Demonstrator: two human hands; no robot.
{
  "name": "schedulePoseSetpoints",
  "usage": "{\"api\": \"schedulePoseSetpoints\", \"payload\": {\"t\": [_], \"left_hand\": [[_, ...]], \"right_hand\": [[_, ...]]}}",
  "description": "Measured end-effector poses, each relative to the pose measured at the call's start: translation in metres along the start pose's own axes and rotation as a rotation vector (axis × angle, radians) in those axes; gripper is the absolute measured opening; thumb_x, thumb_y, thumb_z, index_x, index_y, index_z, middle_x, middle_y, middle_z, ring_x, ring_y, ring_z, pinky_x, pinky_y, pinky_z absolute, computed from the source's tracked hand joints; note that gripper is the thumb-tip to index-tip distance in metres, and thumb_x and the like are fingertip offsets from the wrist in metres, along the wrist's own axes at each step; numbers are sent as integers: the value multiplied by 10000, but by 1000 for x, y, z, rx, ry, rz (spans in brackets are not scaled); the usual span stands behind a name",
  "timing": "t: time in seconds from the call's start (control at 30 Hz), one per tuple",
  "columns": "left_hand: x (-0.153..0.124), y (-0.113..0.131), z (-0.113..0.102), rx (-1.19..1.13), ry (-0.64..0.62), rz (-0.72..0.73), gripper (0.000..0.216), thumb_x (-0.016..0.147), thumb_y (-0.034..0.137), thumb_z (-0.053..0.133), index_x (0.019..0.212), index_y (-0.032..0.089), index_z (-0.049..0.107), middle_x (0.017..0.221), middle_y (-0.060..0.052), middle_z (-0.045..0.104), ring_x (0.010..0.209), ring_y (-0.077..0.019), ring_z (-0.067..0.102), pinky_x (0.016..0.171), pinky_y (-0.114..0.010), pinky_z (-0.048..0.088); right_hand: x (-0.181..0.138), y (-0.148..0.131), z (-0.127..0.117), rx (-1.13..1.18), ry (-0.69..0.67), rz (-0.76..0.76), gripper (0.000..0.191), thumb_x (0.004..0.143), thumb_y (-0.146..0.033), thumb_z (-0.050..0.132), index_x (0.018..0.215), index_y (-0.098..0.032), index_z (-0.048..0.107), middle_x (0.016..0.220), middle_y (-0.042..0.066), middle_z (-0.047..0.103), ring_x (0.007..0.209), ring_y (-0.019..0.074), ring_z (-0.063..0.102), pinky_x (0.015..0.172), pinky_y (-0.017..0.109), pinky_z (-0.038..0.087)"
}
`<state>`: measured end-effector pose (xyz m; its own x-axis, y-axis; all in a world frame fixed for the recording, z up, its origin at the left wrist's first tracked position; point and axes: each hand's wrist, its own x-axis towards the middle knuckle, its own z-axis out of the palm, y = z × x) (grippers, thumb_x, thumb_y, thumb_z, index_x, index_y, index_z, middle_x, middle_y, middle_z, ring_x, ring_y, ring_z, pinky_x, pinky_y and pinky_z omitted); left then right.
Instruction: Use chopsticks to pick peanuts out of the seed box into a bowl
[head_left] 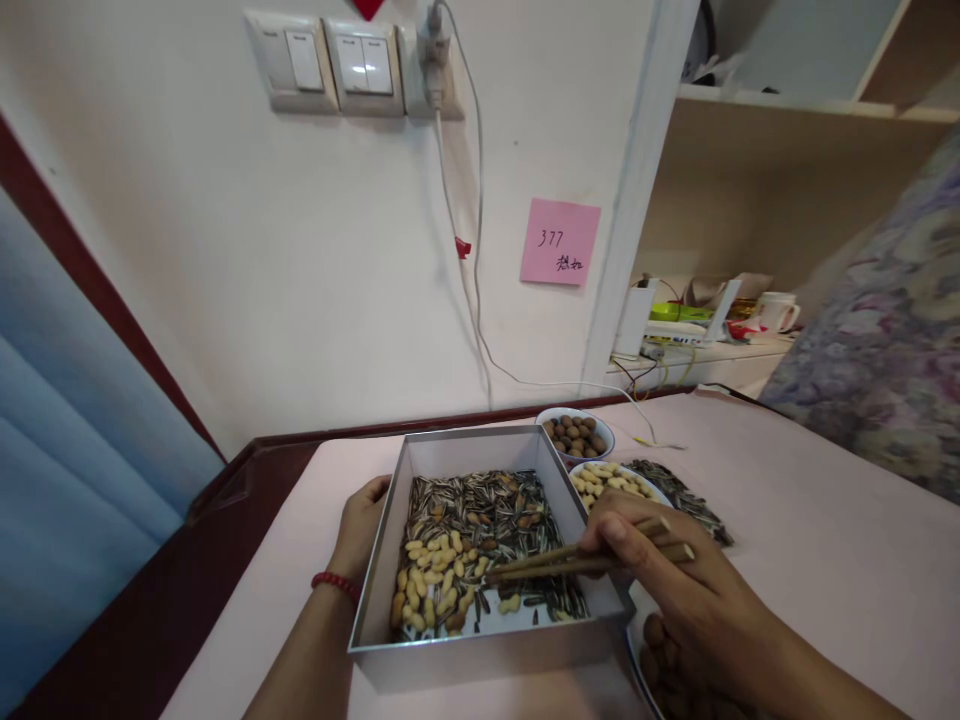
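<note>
A grey open-topped box (480, 655) stands on the table. Striped sunflower seeds (469, 490) with a few brown nuts among them cover its far and right parts. Peanuts in shells (431, 580) lie at its near left. My right hand (660, 555) is closed around a pair of wooden chopsticks (551, 566); their tips reach into the box beside the peanuts. Whether the tips pinch anything I cannot make out. At the box's left outer wall is my left hand (365, 520), a red bead bracelet on the wrist; the wall hides most of its fingers.
Behind the box's right side are a bowl of round brown nuts (576, 438), a bowl of peanuts (611, 478) and a pile of sunflower seeds (682, 500). Another bowl with brown nuts (660, 660) sits partly under my right hand. A white cable (555, 383) runs onto the table.
</note>
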<state>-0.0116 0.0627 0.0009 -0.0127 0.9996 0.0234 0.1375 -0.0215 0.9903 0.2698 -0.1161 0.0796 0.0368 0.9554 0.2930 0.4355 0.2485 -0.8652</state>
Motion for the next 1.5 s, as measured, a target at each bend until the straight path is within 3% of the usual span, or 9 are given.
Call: {"api": "schedulePoseSetpoints", "payload": {"t": [0.27,0.63,1.07,1.3,1.4,1.5], "left_hand": [[7,-13,-5,-31,-27,8,324,550,351,741,794,145,687,544,19,662,465,-180,572,486,-272,469],[4,-7,-4,22,-13,46,252,593,350,696,753,156,695,610,-25,690,636,-232,652,554,-276,488],[-5,8,0,9,-8,36,246,562,383,707,677,166,683,516,7,638,606,-238,628,532,-273,456],[1,-4,-4,-3,-17,34,251,552,347,727,713,158,688,563,-3,669,530,-196,598,519,-276,477],[5,-7,-6,5,-14,28,232,544,298,724,730,162,693,605,-15,696,553,-198,615,531,-271,492],[7,-8,-8,14,-22,29,258,527,261,698,765,163,692,637,-16,709,563,-210,623,513,-274,490]], "right_hand": [[-3,-4,-6,-2,-13,4,406,961,-517,418,765,-213,604,765,0,582,744,139,543,684,276,409],[-5,-4,-13,19,-32,41,394,970,-506,399,787,-213,589,793,5,580,759,151,543,700,296,416],[2,-15,-4,-29,-94,23,449,948,-554,413,731,-203,590,718,3,570,702,138,529,664,279,402],[-2,-6,-6,0,28,-12,416,953,-514,436,765,-202,635,751,19,608,728,151,571,670,278,445],[-12,-4,-24,35,117,-34,386,953,-490,446,811,-213,673,816,40,642,773,170,603,685,284,490],[-29,-5,-53,84,334,-46,319,932,-478,493,840,-253,700,911,46,660,875,202,625,724,290,537]]}}
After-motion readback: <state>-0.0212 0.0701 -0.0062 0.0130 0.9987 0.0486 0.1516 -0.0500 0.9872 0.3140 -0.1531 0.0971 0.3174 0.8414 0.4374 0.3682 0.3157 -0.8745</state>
